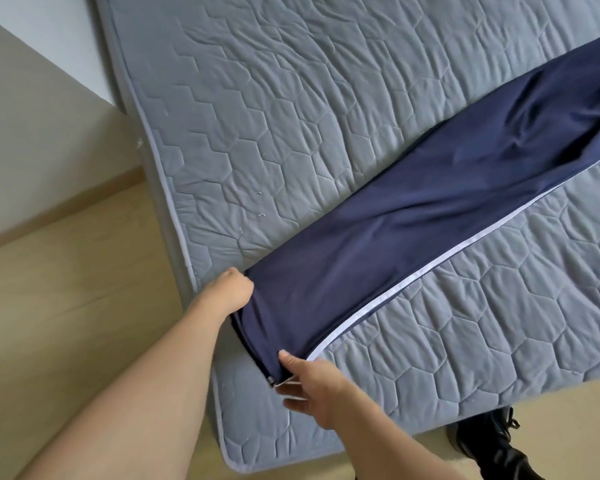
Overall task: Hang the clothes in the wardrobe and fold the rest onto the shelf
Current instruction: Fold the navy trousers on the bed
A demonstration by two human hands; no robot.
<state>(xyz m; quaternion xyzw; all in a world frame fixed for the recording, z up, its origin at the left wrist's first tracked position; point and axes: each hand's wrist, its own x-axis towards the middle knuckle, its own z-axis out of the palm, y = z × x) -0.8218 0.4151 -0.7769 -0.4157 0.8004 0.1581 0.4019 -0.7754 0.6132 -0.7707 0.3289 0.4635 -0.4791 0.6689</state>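
Observation:
A pair of navy track trousers (pixel 413 216) with a white side stripe lies stretched across the grey quilted mattress (pixel 264 109), legs stacked, running from the upper right down to the near corner. My left hand (pixel 231 291) grips one corner of the cuff end, fingers tucked under the cloth. My right hand (pixel 309 384) pinches the other cuff corner, thumb on top of the fabric by the stripe. The waist end runs out of view at the right edge.
The mattress lies on a pale wooden floor (pixel 84 289), its near corner rounded at the bottom middle. A white wall (pixel 32 109) rises at the left. A black shoe (pixel 492 441) shows on the floor at the bottom right, beside the mattress edge.

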